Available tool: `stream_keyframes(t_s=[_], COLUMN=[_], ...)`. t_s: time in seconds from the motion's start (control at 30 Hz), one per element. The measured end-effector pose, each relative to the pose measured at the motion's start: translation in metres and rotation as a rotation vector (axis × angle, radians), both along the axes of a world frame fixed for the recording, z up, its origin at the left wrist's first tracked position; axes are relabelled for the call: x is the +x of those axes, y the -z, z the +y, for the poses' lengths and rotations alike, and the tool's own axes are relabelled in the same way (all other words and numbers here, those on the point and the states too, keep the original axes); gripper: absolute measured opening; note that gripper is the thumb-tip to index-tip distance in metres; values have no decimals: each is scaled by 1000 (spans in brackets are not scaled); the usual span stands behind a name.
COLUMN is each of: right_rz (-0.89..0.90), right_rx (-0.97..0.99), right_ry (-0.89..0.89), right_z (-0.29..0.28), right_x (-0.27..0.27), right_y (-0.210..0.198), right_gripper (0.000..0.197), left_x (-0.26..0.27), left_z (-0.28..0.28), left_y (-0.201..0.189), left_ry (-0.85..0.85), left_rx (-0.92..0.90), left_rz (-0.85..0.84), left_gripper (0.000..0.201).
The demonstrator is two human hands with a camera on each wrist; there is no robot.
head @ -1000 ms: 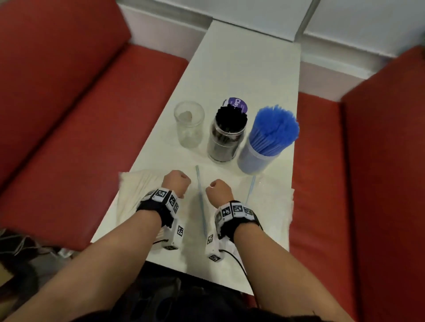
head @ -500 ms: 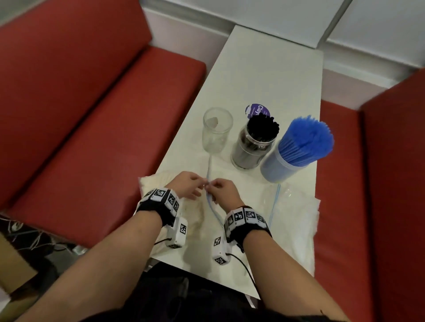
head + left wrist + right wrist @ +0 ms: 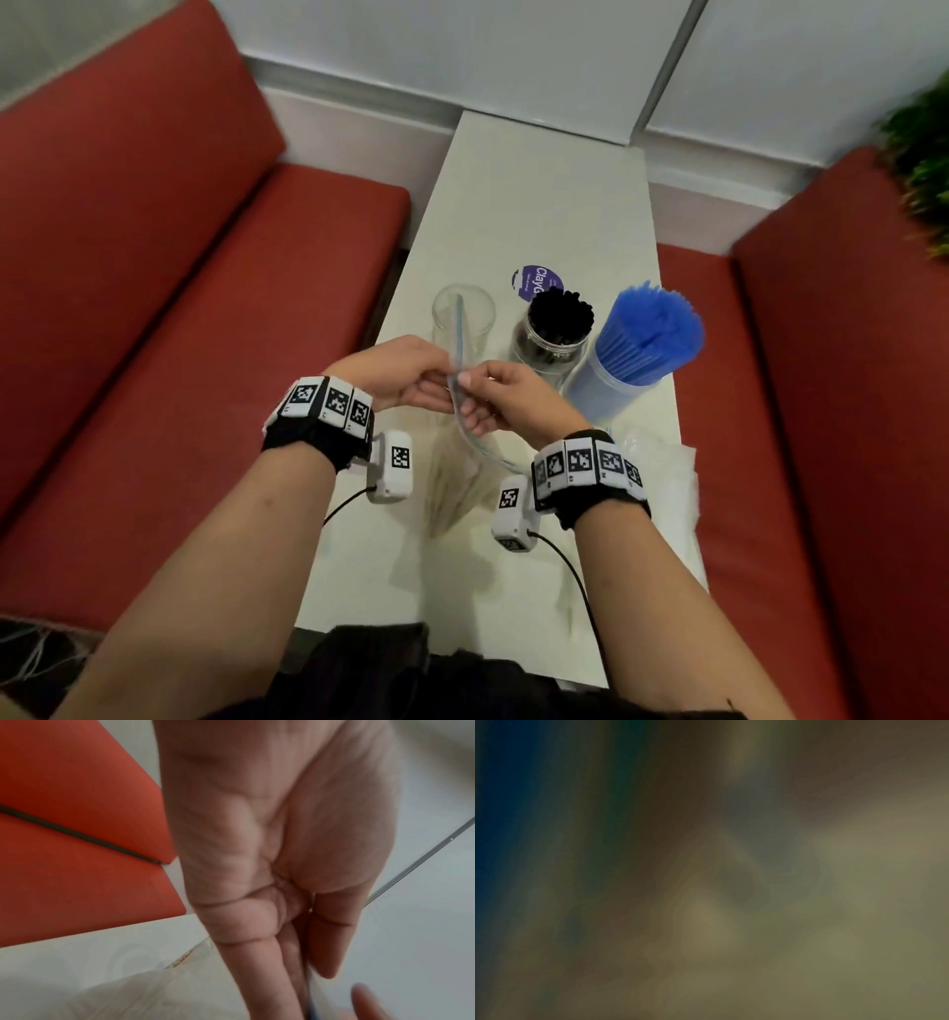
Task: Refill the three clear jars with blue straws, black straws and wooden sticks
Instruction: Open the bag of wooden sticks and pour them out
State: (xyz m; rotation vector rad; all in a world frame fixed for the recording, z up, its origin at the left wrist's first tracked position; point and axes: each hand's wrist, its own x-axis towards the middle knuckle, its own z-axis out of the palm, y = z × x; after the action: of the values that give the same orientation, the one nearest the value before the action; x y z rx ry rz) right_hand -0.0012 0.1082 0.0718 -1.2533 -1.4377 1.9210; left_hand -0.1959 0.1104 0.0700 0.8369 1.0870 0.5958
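Three jars stand in a row on the white table [image 3: 539, 205]: an empty clear jar [image 3: 475, 308], a jar of black straws [image 3: 557, 329] and a jar of blue straws [image 3: 639, 349]. My left hand [image 3: 445, 367] and right hand [image 3: 470, 391] both pinch one thin pale blue straw [image 3: 458, 334], lifted above the table. The straw bows; its top end stands in front of the empty jar. In the left wrist view my left hand [image 3: 311, 963] pinches the straw [image 3: 421, 860] between thumb and straight fingers. The right wrist view is dark blur.
A clear bag of wooden sticks [image 3: 457, 493] lies on the table under my hands. Crumpled clear plastic [image 3: 657, 457] lies at the right edge. A purple round lid [image 3: 534, 280] sits behind the black straws. Red bench seats [image 3: 205, 308] flank the narrow table.
My fists lay on the table beside the straw. Both hands have since pinched it and raised it toward the empty jar, bending it.
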Motion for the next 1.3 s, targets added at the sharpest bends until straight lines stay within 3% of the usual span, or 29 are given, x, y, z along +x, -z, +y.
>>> stream_keyframes(t_s=[0.17,0.33,0.5,0.63,0.7,0.87,0.97,1.13,1.3], right_rz=[-50,-337,-251,-367,-400,-357,-264,-146,-90], right_rx=[23,91,162,97,115,172,165,72,36], right_ry=[55,-212,19,-264,-275,-57,39,61,97], right_z=[3,8,13,17,19,14,10,13,11], right_x=[0,18,21,37,39,16,12,22,25], right_y=[-13,-30,-48,-71,-76,-62,-48,-42,-40], right_gripper=[12,15,15,12,12,31,30,20,29], left_x=[-5,-12,-8,-13,-12,7,14,25,32], left_z=[7,20,20,21,20,15,14,8,4], left_y=[-6,-11,-17,-24,-27,-23,-17,-10,-6], left_ry=[-8,-92,56,100,127,103,41,-7,-39], left_rx=[60,132,175,190,189,227,220,195,217], left_rz=[23,89,101,115,123,75,27,-27,-31], left_gripper=[25,14,22,20,17,14,15,20,19])
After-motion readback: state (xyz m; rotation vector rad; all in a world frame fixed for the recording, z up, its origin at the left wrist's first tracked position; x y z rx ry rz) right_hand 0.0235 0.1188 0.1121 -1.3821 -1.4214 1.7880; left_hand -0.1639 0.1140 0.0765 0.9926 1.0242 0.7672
